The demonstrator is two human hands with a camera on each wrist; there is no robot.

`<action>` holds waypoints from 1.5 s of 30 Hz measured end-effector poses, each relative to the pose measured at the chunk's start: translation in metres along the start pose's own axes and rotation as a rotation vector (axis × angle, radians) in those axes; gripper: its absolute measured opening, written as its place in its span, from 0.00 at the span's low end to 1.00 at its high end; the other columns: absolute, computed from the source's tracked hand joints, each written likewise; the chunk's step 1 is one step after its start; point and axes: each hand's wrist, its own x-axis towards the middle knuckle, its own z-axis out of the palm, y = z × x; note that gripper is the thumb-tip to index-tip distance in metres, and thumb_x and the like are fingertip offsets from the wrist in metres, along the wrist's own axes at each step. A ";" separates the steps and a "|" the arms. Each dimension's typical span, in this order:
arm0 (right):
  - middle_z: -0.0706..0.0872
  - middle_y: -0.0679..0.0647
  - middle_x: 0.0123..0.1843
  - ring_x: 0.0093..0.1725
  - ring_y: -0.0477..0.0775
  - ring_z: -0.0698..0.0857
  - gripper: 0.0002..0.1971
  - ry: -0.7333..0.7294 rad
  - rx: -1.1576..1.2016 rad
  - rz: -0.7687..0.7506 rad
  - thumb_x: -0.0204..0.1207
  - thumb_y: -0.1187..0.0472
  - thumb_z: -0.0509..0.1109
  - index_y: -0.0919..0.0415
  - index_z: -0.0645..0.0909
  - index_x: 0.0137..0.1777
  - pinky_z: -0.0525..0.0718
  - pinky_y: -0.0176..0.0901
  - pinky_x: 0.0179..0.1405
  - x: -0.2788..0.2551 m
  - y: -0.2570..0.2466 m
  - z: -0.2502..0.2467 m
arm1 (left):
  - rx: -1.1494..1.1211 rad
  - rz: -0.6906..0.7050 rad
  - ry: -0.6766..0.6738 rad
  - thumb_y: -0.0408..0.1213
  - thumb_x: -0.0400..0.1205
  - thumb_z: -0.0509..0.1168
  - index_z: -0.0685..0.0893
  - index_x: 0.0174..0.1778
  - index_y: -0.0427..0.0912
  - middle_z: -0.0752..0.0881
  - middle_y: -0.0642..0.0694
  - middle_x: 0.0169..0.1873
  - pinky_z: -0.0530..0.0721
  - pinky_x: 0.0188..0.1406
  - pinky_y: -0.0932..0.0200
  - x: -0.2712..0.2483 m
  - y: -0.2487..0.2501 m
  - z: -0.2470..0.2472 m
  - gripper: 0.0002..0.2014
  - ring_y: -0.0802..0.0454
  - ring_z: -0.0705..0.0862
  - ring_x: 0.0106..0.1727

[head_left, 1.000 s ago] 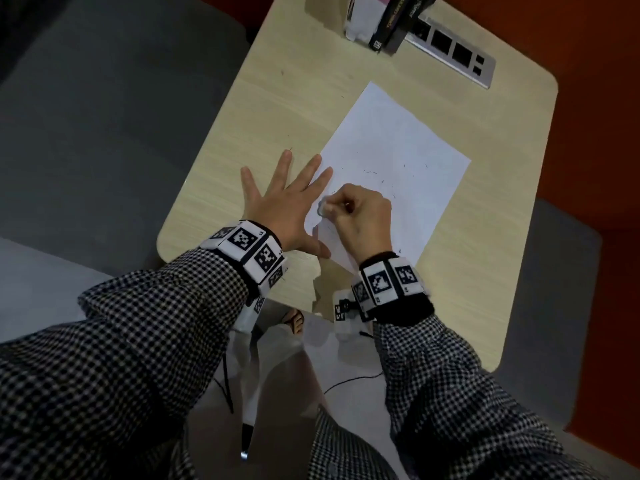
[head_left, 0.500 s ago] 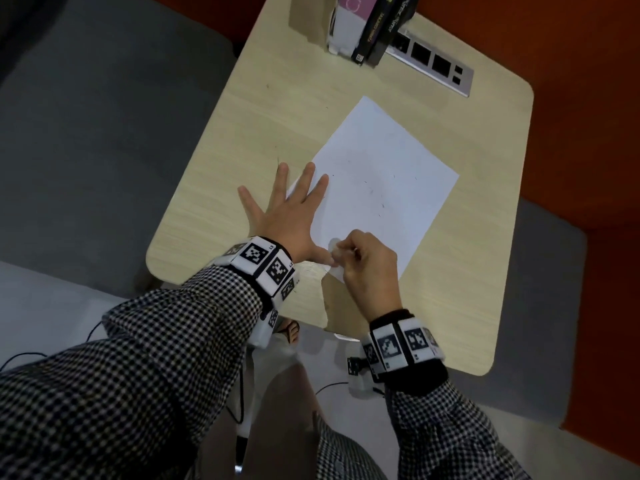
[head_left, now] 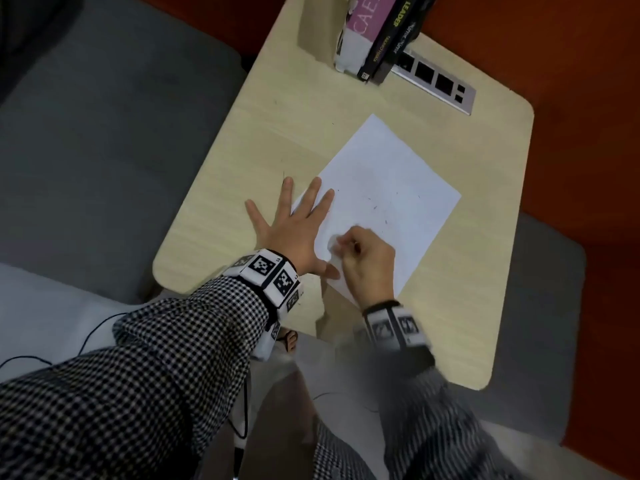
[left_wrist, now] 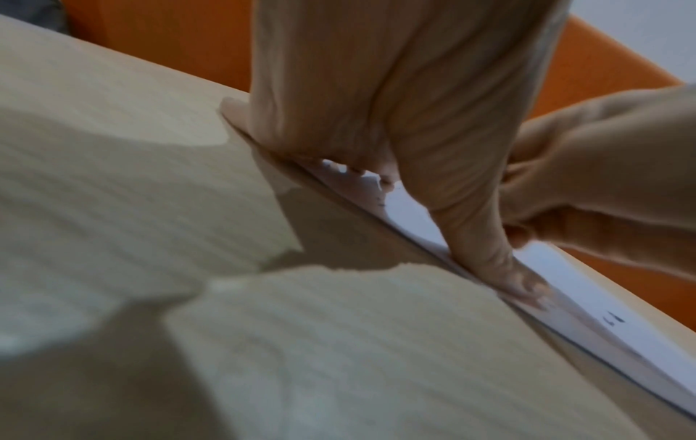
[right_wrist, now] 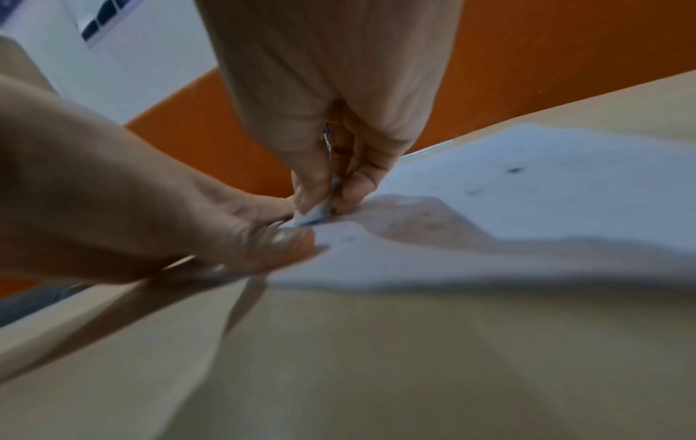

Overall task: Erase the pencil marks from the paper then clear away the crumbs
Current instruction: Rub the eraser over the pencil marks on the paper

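Note:
A white sheet of paper [head_left: 391, 188] lies slanted on the light wooden table [head_left: 277, 126], with a few small dark crumbs [head_left: 375, 207] near its middle. My left hand [head_left: 294, 223] is spread flat, fingers straight, pressing the paper's left edge; its thumb [left_wrist: 485, 256] lies on that edge. My right hand [head_left: 363, 258] pinches a small white eraser [right_wrist: 312, 213] between thumb and fingers and holds its tip against the paper's near corner, right beside my left thumb. Dark specks [right_wrist: 514, 170] show on the paper [right_wrist: 546, 193] beyond the eraser.
Several books [head_left: 381, 32] stand at the table's far edge, next to a grey socket strip [head_left: 436, 83]. Grey seat cushions [head_left: 104, 140] flank the table, and an orange wall [head_left: 571, 98] rises behind. The table's near edge runs just under my wrists.
My right hand has rubbed the eraser back towards the paper's near corner and on it there. My left hand has stayed spread on the paper's edge. The head view has shifted.

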 end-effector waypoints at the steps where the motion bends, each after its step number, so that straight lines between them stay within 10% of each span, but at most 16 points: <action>1: 0.85 0.56 0.31 0.34 0.56 0.82 0.08 0.015 -0.013 -0.010 0.69 0.72 0.69 0.63 0.78 0.30 0.81 0.46 0.36 0.016 -0.002 0.002 | 0.004 0.000 -0.003 0.72 0.62 0.71 0.31 0.82 0.61 0.25 0.62 0.80 0.34 0.64 0.13 0.000 0.000 0.000 0.65 0.45 0.22 0.80; 11: 0.77 0.60 0.29 0.25 0.53 0.71 0.09 0.060 -0.185 -0.152 0.67 0.65 0.68 0.67 0.76 0.28 0.57 0.36 0.22 -0.014 -0.001 0.002 | 0.007 -0.008 0.017 0.69 0.65 0.71 0.32 0.83 0.61 0.26 0.61 0.80 0.34 0.64 0.13 -0.001 0.001 -0.001 0.63 0.45 0.23 0.80; 33: 0.83 0.63 0.33 0.33 0.60 0.82 0.05 -0.008 -0.099 -0.084 0.68 0.70 0.73 0.67 0.83 0.31 0.80 0.48 0.32 0.008 -0.005 0.006 | -0.012 0.014 0.034 0.65 0.69 0.71 0.32 0.82 0.63 0.27 0.62 0.81 0.35 0.64 0.11 0.000 -0.001 0.002 0.58 0.45 0.23 0.80; 45: 0.85 0.61 0.36 0.35 0.55 0.81 0.04 -0.036 -0.157 -0.102 0.68 0.71 0.71 0.65 0.85 0.35 0.69 0.32 0.30 0.026 -0.016 0.013 | -0.054 0.008 0.038 0.49 0.74 0.72 0.34 0.83 0.62 0.27 0.61 0.81 0.31 0.63 0.13 -0.001 0.000 0.002 0.55 0.45 0.22 0.80</action>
